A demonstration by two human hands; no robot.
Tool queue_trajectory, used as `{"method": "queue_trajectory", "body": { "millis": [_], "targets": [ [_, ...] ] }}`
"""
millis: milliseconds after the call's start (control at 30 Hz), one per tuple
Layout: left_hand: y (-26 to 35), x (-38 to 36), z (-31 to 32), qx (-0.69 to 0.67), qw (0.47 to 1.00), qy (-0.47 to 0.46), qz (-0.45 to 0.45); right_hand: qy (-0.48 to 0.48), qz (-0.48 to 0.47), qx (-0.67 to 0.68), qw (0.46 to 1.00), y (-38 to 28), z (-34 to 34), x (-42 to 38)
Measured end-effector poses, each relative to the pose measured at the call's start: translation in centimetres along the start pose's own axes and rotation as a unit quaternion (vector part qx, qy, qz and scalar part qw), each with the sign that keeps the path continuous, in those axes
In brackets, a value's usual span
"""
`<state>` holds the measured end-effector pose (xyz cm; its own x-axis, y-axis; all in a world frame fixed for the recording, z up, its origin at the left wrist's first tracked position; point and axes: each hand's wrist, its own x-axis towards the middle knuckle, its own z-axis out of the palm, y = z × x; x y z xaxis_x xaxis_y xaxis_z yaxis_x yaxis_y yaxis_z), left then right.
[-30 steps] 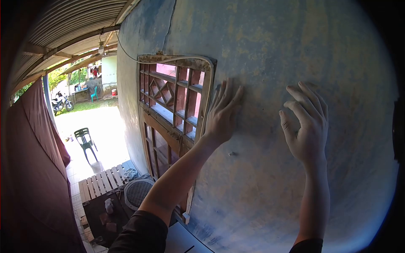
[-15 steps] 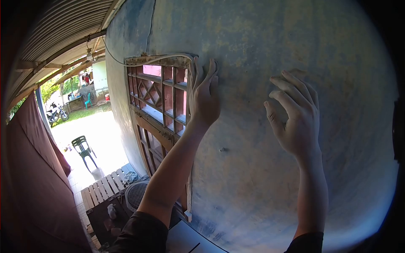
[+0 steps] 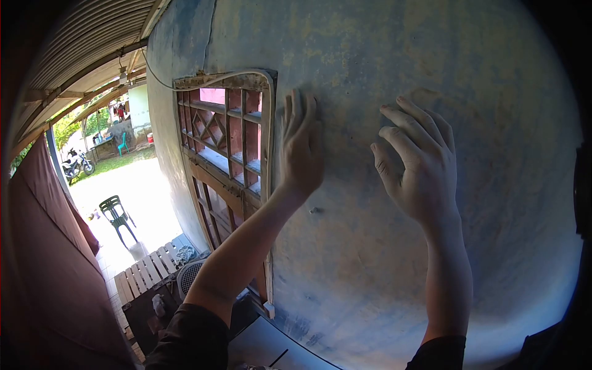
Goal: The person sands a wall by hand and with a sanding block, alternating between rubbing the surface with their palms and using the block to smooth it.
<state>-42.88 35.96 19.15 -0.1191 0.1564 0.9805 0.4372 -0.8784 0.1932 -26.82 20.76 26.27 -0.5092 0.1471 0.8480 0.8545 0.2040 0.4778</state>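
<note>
My left hand is raised against the weathered blue-grey wall, fingers stretched upward, just right of the window frame. A pale cable runs along the top of the wooden window, bends at its upper right corner and goes down its right side, close beside that hand. Further right, my right hand is held up at the wall with its fingers spread and slightly bent. Neither hand shows anything in its grasp.
Below the window stand a slatted wooden bench and a dark box near a round speaker grille. A brown curtain hangs at left. Outside are a green chair and a motorcycle. A small fitting sticks out of the wall.
My left hand has come away from the window's upper right corner, slightly right and down, uncovering the cable's bend. The view has shifted a little; my right hand stays spread near the wall.
</note>
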Motion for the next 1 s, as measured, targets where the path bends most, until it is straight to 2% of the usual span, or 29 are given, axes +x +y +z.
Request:
{"method": "queue_trajectory", "body": {
  "millis": [33, 100, 167, 233, 300, 333, 467, 533, 567, 633, 700, 767, 800, 867, 900, 967, 1000],
  "targets": [
    [0.0, -1.6, 0.2, 0.016, 0.999, -0.008, 0.044, 0.001, 0.001, 0.000, 1.000, 0.0, 0.1, -0.1],
    [-0.8, -4.0, 0.3, -0.021, 0.997, -0.030, 0.061, -0.002, 0.005, 0.000, 1.000, -0.1, 0.2, -0.2],
    [-2.0, -3.8, -0.5, -0.034, 0.993, -0.079, 0.082, 0.000, 0.010, 0.004, 1.000, -0.3, 0.0, -0.2],
    [-2.5, -2.1, -0.7, -0.023, 0.992, -0.067, 0.105, -0.002, 0.008, 0.009, 1.000, -0.2, -0.1, -0.1],
    [-2.8, 0.3, -0.4, 0.036, 0.999, -0.023, 0.011, 0.000, 0.009, 0.014, 1.000, -0.2, 0.1, -0.1],
    [-1.7, 1.5, -0.5, -0.007, 0.999, 0.005, -0.043, -0.002, 0.008, 0.014, 1.000, -0.2, 0.2, -0.1],
    [0.8, -0.3, 1.5, 0.018, 0.998, 0.035, -0.050, 0.000, 0.013, -0.005, 1.000, -0.2, 0.6, 0.3],
    [2.1, -4.0, 1.4, -0.019, 0.992, -0.047, 0.115, -0.006, 0.021, -0.008, 1.000, -0.3, 0.7, 0.3],
    [2.0, -4.5, 1.1, -0.022, 0.992, -0.051, 0.109, -0.001, 0.022, -0.023, 0.999, -0.4, 0.8, 0.4],
    [1.5, -4.4, -0.1, -0.014, 0.981, -0.132, 0.140, -0.005, 0.024, -0.036, 0.999, -0.6, 0.8, -0.1],
    [0.5, -2.2, -0.3, -0.004, 0.980, -0.123, 0.156, -0.026, 0.002, -0.042, 0.999, -0.4, 0.4, -0.5],
    [-0.5, 0.4, 0.1, 0.016, 0.996, -0.019, 0.081, -0.060, -0.015, -0.041, 0.997, 0.3, -0.3, -0.7],
    [-0.6, 1.6, 0.3, 0.013, 0.996, -0.025, 0.086, -0.093, -0.033, -0.039, 0.994, 0.7, -0.8, -0.8],
    [0.1, 3.2, 1.1, -0.036, 0.998, 0.043, -0.021, -0.129, -0.046, -0.048, 0.989, 1.6, -1.6, -0.9],
    [0.7, 3.0, 1.5, -0.039, 0.998, 0.039, -0.016, -0.164, -0.067, -0.055, 0.983, 2.2, -2.2, -0.8],
    [2.5, 2.0, 2.4, 0.034, 0.997, 0.022, 0.072, -0.160, -0.062, -0.094, 0.981, 3.5, -3.7, -0.1],
    [3.6, 0.6, 2.2, 0.030, 0.989, -0.048, 0.133, -0.159, -0.064, -0.129, 0.977, 4.1, -4.6, 0.2]
  ]
}}
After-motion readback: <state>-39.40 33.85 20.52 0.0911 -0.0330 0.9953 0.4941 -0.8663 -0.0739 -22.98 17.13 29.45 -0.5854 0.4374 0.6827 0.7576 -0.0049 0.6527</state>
